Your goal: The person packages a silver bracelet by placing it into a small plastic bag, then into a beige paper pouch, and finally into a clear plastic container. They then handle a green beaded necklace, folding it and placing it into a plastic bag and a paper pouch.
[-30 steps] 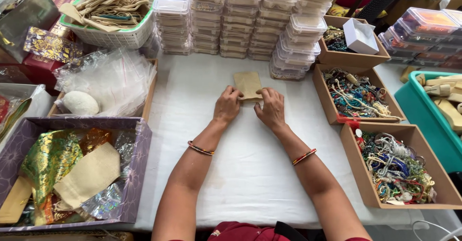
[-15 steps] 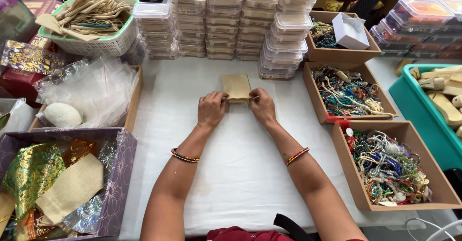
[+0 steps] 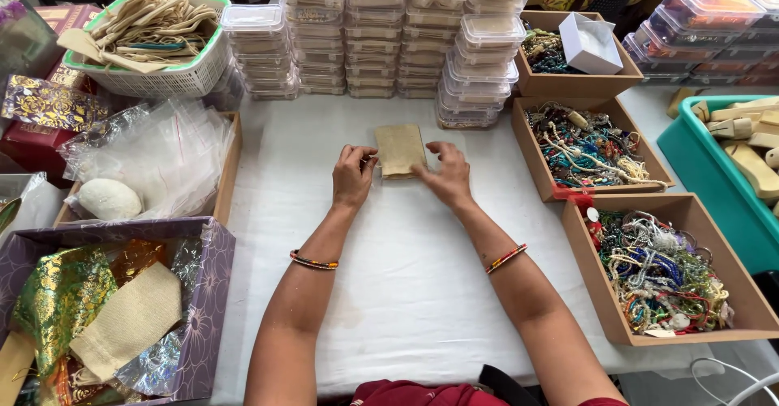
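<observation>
Centre of frame: small burlap pouch (image 3: 400, 150) flat on white tabletop (image 3: 406, 292). Left hand (image 3: 353, 176) and right hand (image 3: 443, 174) pinching its lower corners. Stacked clear boxes (image 3: 381, 33) close behind; bare cloth toward bottom edge.

tan burlap pouch (image 3: 400, 148) on white tablecloth (image 3: 406, 292); green basket (image 3: 203, 57)

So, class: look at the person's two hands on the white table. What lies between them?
In the head view, a small tan burlap pouch lies flat on the white table between the left hand and right hand; both hands' fingers touch its edges.
</observation>
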